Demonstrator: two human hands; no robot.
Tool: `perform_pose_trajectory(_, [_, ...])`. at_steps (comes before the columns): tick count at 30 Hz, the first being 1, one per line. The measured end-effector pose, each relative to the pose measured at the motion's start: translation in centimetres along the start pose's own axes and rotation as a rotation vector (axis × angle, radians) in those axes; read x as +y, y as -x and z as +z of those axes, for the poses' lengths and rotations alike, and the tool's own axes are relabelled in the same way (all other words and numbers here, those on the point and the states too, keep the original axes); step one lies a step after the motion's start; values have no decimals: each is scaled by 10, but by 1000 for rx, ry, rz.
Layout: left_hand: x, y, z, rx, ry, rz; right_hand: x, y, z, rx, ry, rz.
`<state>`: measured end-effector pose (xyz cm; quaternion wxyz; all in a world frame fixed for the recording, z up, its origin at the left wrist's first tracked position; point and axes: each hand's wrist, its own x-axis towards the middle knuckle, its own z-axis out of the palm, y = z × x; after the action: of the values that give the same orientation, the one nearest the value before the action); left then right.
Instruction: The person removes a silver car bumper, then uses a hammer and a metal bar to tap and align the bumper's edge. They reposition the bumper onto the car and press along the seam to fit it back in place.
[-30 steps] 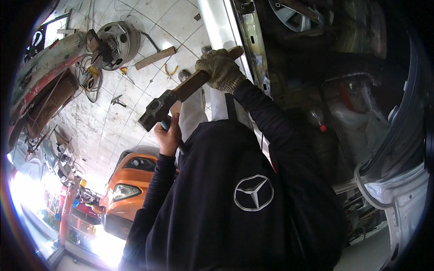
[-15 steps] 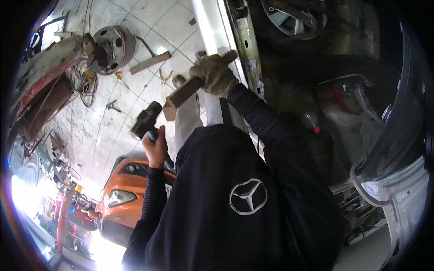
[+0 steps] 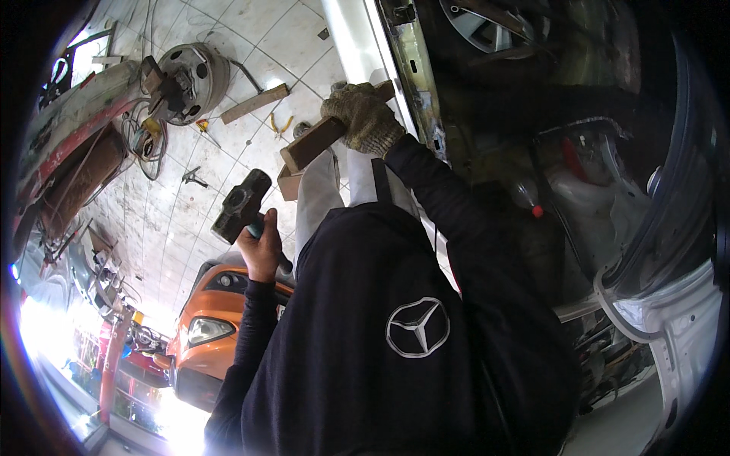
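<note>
My bare left hand point(image 3: 261, 247) is closed round the dark blue-grey handle of a heavy hammer point(image 3: 240, 205), whose steel head is raised just above the fingers. My right hand point(image 3: 363, 121), in a knitted tan glove, grips a wooden bar point(image 3: 310, 146) that slants up to the right beside the white car sill point(image 3: 346, 42). Another short piece of wood point(image 3: 289, 185) shows below the bar, beside my legs in pale trousers. A gap separates the hammer head from the bar.
An open car body point(image 3: 578, 190) fills the right side. On the tiled floor point(image 3: 270, 34) lie a steel wheel rim point(image 3: 205, 76), a wood strip point(image 3: 251, 105), yellow pliers point(image 3: 280, 124) and cables point(image 3: 148, 144). An orange car point(image 3: 209, 342) is at lower left; a damaged bumper point(image 3: 84, 110) at upper left.
My left hand and hammer have moved left, away from the wooden bar; the hammer head has tilted. My right hand still holds the bar, slightly shifted in the picture.
</note>
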<state>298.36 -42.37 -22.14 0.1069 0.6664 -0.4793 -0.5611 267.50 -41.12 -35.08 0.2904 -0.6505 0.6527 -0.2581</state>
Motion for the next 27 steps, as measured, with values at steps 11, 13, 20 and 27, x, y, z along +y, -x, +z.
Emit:
perform_pose_trajectory(11, [24, 4, 0, 12, -16, -25, 7, 9, -2, -8, -68, -8])
perform_pose_trajectory(13, [40, 19, -11, 158, 395, 116, 11, 9, -2, 5, -68, -17])
perform_pose_trajectory(20, [-45, -9, -1, -78, -453, 338, 10, 3, -2, -100, -53, -34])
perform_pose_trajectory(27, [-13, 9, -24, 4, -208, -144, -3, 3, -3, -51, -68, 0])
